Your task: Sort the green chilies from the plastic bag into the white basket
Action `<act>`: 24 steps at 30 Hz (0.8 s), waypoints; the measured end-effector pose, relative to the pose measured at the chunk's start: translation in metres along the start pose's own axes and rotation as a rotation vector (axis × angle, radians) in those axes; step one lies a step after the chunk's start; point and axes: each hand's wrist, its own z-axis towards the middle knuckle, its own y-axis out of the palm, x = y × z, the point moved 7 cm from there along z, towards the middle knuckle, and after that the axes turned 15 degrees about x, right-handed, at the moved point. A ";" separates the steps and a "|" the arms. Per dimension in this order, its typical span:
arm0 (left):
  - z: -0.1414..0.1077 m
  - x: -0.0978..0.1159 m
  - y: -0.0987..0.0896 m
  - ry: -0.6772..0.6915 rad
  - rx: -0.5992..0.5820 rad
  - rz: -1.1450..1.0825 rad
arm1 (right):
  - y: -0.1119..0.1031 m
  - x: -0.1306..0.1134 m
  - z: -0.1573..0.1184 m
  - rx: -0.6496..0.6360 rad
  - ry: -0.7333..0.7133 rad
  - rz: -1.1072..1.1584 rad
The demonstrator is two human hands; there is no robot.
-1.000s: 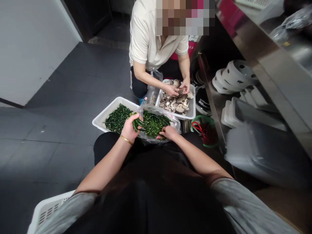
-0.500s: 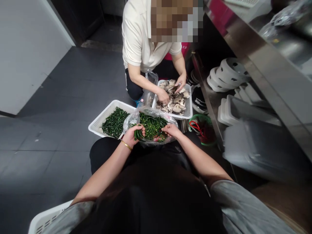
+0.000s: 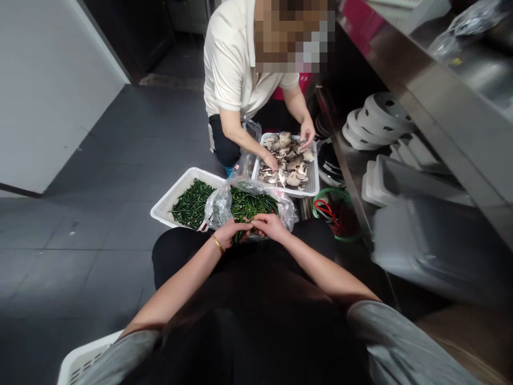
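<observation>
My left hand (image 3: 229,233) is closed around a bunch of long green chili peppers (image 3: 240,235) at the near edge of a clear plastic bag (image 3: 218,209). My right hand (image 3: 271,226) meets it there, its thumb and fingers pinched together by the peppers' ends. What exactly the right fingertips grip is too small to make out. More green chilies (image 3: 253,202) fill the open bag in front of both hands. Left of the bag stands a white perforated basket (image 3: 161,209) with a heap of green chilies (image 3: 192,203).
Across from me a crouching person (image 3: 232,64) has both hands over a white basket (image 3: 316,184) of oyster mushrooms (image 3: 294,163). At right, a metal shelf (image 3: 356,198) bears stacked white containers (image 3: 379,120). A green basket (image 3: 345,235) sits below. Another white basket (image 3: 76,361) stands at lower left.
My right hand has moved left from the bag's right side to my left hand, and the two now meet. The left hand still holds the chilies. The person's hands have shifted slightly over the mushrooms.
</observation>
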 end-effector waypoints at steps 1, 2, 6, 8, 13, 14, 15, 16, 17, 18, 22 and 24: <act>0.000 0.001 -0.001 0.047 0.018 0.071 | -0.002 -0.007 -0.002 -0.001 -0.104 -0.115; -0.001 0.003 -0.001 0.100 0.028 0.160 | -0.003 -0.014 -0.004 -0.001 -0.206 -0.245; -0.005 0.000 0.007 0.177 -0.075 0.443 | 0.000 -0.028 -0.015 -0.094 -0.360 -0.641; -0.012 -0.002 0.011 0.144 -0.205 0.430 | 0.007 -0.027 -0.024 -0.214 -0.300 -0.531; -0.026 0.005 0.010 0.082 -0.361 0.193 | -0.006 -0.019 -0.021 -0.184 0.042 0.174; -0.023 0.006 0.005 0.059 -0.312 0.114 | -0.015 -0.012 -0.013 -0.139 0.090 0.150; -0.020 0.006 0.001 0.035 -0.256 0.028 | -0.024 -0.004 -0.004 -0.100 0.124 0.035; -0.016 0.006 -0.004 0.015 -0.199 -0.054 | -0.035 0.005 0.007 -0.063 0.152 -0.167; -0.012 0.005 -0.008 0.002 -0.148 -0.115 | -0.049 0.014 0.018 -0.002 0.172 -0.429; -0.009 0.004 -0.012 -0.007 -0.102 -0.150 | -0.062 0.022 0.029 0.051 0.188 -0.699; -0.001 -0.001 -0.024 -0.045 0.065 -0.165 | -0.078 0.043 0.050 0.007 0.277 -1.284; -0.001 -0.001 -0.027 -0.062 0.116 -0.167 | -0.071 0.046 0.047 -0.045 0.289 -1.312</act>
